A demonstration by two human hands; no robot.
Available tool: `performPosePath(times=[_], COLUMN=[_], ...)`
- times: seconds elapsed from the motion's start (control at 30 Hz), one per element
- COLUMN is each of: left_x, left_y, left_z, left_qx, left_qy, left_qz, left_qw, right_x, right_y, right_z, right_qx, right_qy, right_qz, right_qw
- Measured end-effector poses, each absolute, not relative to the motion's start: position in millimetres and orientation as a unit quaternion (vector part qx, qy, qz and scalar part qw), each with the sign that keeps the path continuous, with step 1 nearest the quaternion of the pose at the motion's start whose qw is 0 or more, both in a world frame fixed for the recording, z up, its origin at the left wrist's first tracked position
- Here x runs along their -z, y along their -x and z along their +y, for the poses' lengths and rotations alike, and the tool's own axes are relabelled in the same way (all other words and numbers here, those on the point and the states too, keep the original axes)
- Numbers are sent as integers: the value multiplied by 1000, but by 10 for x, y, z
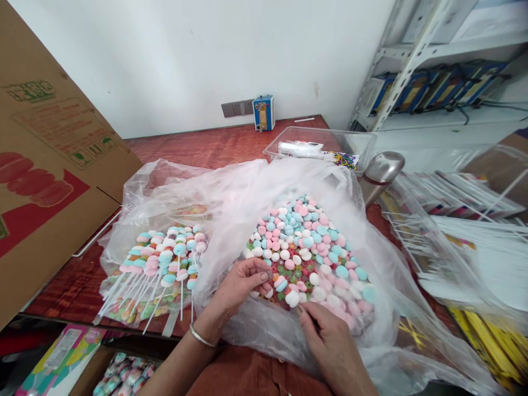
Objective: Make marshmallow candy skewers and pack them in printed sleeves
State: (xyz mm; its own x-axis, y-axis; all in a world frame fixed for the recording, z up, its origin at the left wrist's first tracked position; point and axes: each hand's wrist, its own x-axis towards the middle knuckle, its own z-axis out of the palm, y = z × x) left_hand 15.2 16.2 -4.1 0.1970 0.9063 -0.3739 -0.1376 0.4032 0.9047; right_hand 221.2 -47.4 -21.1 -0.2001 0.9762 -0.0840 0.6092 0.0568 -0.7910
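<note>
Though the right hand (330, 336) curls up to a white candy (292, 298), I cannot tell whether it or the half-curled left hand (243, 282) grips anything. Loose candies (307, 241) lie between and beyond the hands, amid plastic (231, 184) on the tabletop (185, 144), a tub (350, 142) behind.

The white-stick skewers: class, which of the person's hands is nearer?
Left. The left hand is right of the skewers, over the left side of the loose sweets; the right hand is farther right, by their near edge.
</note>
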Motion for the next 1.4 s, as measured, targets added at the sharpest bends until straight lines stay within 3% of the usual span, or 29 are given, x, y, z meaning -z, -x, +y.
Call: performPosePath(times=[0.33,0.63,1.1,1.4], left_x=[19,39,-78,-72], left_y=[-163,-570,-910,-1092], left_z=[152,73,70,31], left_qx=[-357,-485,-540,-552], left_qy=[-408,-219,-122,-198], left_qz=[474,395,362,386], left_qw=[694,749,750,712], right_x=[208,85,568,441], right_y=[-2232,-2092,-2136,-2048], right_z=[-491,-451,-594,-406], right_qx=[-350,-320,-245,-328], right_qy=[575,561,610,598], right_qz=[-694,-693,-716,-671], right_qw=[255,321,234,290])
